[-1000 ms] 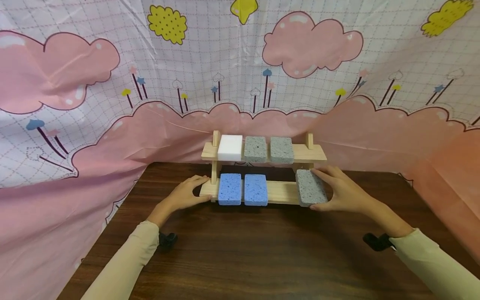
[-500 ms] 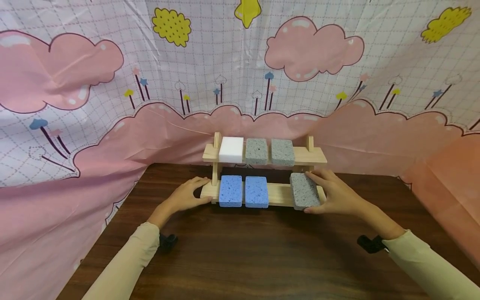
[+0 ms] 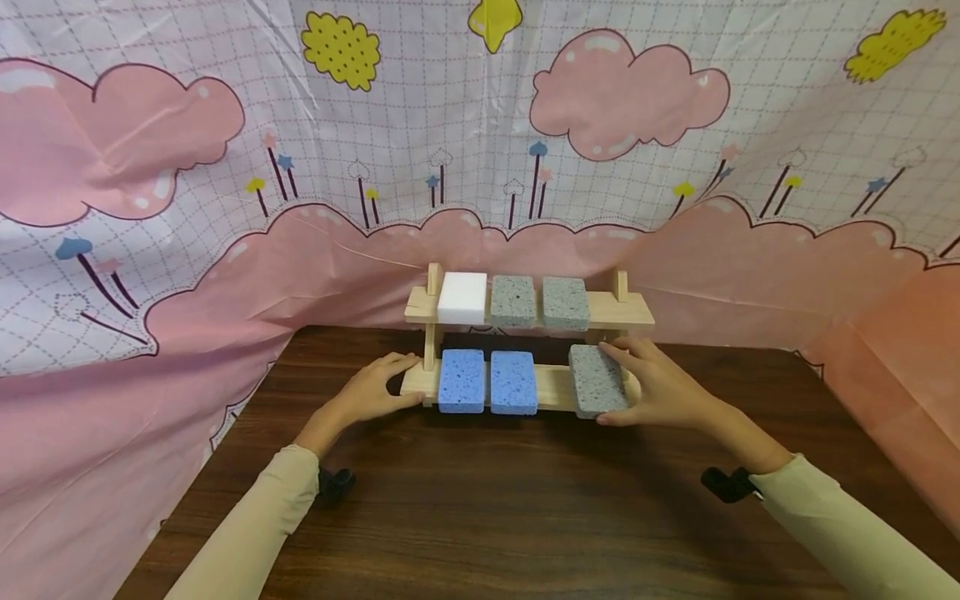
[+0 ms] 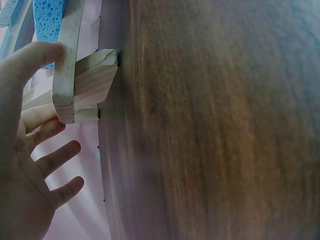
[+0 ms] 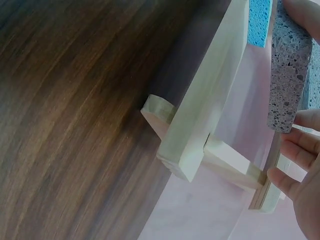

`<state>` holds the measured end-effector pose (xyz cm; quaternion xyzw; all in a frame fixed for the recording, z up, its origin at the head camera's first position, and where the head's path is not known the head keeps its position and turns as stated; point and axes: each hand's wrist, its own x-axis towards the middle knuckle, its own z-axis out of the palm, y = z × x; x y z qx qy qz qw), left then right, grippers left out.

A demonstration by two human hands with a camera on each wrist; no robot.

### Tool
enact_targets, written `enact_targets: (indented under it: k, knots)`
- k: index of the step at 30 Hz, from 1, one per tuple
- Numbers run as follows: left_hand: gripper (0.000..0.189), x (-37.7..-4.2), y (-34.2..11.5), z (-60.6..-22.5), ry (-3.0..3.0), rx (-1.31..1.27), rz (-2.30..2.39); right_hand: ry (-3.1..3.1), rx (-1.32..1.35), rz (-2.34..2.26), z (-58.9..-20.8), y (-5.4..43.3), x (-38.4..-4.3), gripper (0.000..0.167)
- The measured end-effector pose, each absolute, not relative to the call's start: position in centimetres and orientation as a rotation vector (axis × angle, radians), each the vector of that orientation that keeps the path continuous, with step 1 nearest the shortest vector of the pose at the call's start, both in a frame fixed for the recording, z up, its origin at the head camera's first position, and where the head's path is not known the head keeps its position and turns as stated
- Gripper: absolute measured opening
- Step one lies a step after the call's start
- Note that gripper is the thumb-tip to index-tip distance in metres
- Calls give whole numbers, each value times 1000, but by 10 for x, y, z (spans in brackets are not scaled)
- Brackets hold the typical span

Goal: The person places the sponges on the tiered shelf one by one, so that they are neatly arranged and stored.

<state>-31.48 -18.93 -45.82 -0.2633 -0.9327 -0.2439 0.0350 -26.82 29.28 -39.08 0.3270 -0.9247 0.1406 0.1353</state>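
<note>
A two-tier wooden rack (image 3: 553, 385) stands on the table. My left hand (image 3: 372, 389) holds the left end of its lower shelf; in the left wrist view the thumb (image 4: 42, 52) lies on the board's front and fingers are behind it. My right hand (image 3: 660, 385) pinches a grey sponge (image 3: 595, 382) between thumb and fingers at the lower shelf's right part, slightly tilted. In the right wrist view this sponge (image 5: 289, 70) looks raised off the board. Left of it, two blue sponges (image 3: 461, 382) sit side by side on the lower shelf.
On the upper shelf are a white sponge-like block (image 3: 462, 297) and two grey sponges (image 3: 513, 301). A patterned pink-and-white cloth (image 3: 480, 183) hangs behind and beside the dark wooden table (image 3: 510, 508).
My right hand has carried the grey sponge left along the lower shelf, toward the blue sponges. The left hand stays on the shelf's end.
</note>
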Motion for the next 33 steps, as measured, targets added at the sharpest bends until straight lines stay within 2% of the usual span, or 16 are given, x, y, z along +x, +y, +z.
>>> enact_targets:
  k: [33]
  knots:
    - [77,-315,-189,-458,-2877,-797,-726,-2688,998,429,-402,276,-278,111]
